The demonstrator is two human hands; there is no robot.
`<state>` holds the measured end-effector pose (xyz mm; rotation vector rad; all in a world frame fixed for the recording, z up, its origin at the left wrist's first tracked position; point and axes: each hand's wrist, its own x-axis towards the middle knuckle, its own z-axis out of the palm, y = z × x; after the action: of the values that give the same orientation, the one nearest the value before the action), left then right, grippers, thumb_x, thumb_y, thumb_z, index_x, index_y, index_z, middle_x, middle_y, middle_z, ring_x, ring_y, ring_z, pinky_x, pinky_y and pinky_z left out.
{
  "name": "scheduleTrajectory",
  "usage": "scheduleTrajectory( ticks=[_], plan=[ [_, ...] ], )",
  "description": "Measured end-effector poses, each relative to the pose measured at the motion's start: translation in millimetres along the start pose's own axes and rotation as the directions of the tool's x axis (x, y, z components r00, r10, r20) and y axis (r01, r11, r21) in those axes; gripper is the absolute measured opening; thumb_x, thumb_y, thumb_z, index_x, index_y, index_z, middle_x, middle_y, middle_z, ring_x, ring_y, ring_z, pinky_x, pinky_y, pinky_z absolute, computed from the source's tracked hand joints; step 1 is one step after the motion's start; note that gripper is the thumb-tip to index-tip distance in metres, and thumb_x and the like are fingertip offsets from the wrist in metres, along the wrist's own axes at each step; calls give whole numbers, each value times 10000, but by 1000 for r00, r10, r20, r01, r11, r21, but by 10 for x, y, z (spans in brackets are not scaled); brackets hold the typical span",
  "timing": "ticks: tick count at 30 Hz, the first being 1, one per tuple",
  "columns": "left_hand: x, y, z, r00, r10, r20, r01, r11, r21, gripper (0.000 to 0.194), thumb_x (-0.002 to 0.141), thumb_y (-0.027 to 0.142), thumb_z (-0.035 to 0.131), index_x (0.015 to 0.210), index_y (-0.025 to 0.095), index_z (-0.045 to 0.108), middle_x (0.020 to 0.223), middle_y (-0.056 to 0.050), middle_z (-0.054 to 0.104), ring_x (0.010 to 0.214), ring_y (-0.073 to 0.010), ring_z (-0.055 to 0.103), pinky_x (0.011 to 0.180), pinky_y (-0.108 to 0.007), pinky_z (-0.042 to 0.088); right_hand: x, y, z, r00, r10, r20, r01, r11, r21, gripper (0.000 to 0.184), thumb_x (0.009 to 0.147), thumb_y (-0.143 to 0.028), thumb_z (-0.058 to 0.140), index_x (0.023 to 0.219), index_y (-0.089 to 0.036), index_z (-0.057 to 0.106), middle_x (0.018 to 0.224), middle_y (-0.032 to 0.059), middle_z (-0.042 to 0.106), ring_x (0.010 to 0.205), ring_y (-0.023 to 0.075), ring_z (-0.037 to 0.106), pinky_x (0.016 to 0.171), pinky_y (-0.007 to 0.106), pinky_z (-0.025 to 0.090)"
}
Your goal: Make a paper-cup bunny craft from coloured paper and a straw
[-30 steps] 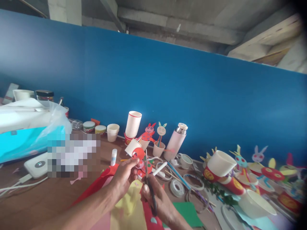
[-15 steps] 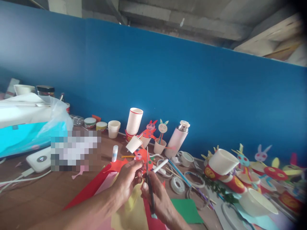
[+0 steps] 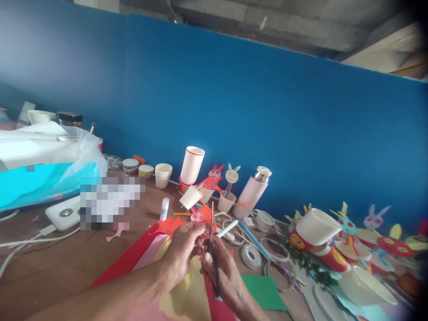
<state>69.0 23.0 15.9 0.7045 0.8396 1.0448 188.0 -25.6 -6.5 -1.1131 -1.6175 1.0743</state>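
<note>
My right hand [image 3: 227, 267] is closed around black-handled scissors [image 3: 216, 272], whose blades point away from me and look nearly together. Close beside the blades, my left hand [image 3: 182, 245] has its thumb and fingers pinched; what they hold is hidden. Just beyond both hands lies an orange-red paper cutout [image 3: 207, 215] with a pink, drawn-on face piece. Under my forearms are sheets of yellow paper [image 3: 187, 296] and red paper [image 3: 120, 256]. Left of the cutout rests a jagged orange paper piece [image 3: 170, 226].
A glue stick [image 3: 164, 209], a tipped paper cup [image 3: 191, 197] and a pink thermos [image 3: 250, 194] stand beyond my hands. To the right are tape [image 3: 251, 257], green paper [image 3: 264, 292] and several cup puppets. A power bank [image 3: 63, 213] with a cable lies left.
The view has shifted slightly, so everything sits a little further right and higher. Both hands keep nearly the same pose, and the scissors stay in my right hand.
</note>
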Motion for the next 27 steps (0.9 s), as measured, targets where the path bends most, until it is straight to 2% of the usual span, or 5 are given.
scheduleTrajectory(
  ticks=[12,27],
  plan=[
    [-44,51,34,1000,10,-11,-10,1000,8,226,621,347,649,692,147,570,511,53,460,401,-54,376,412,-184,309,-1,-8,16,1000,-9,-9,10,997,82,367,805,-500,506,980,-179,476,684,-21,478,581,104,473,525,213,372],
    [-53,91,38,1000,11,-15,-11,1000,22,221,617,334,651,600,150,530,484,52,454,403,-55,375,415,-185,297,14,-25,52,999,30,-37,-23,985,169,388,778,-537,507,907,-175,458,610,-38,464,476,77,435,455,195,380]
  ],
)
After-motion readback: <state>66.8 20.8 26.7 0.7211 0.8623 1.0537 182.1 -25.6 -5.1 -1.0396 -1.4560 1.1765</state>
